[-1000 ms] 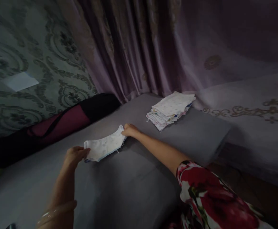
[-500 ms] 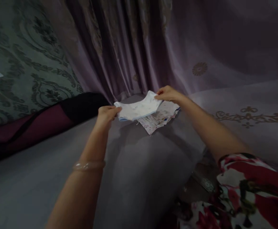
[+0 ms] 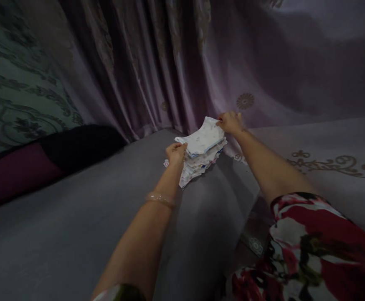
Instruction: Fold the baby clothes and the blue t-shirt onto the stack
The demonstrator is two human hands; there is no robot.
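Note:
A small white cloth garment (image 3: pixel 203 139) with light blue edging, perhaps underpants, is stretched between my two hands. My left hand (image 3: pixel 176 152) pinches its near left corner. At the far right corner, my right hand (image 3: pixel 231 122) grips it with closed fingers. Directly beneath lies a stack of similar folded garments (image 3: pixel 191 172), pale and patterned, with uneven edges. The held piece is over the top of this stack; whether it rests fully on it I cannot tell. Both thumbs sit along the cloth's upper side.
The stack lies on a grey sheet (image 3: pixel 76 234). A purple curtain (image 3: pixel 182 83) hangs close behind it. At the left, a black and maroon padded thing (image 3: pixel 60 154) runs along the patterned green wall (image 3: pixel 19 96). Pale cloth with gold embroidery (image 3: pixel 335 163) spreads at the right.
Both hands have brought the white garment from the left of the stack to directly over it and lined it up. The view has shifted a little to the right.

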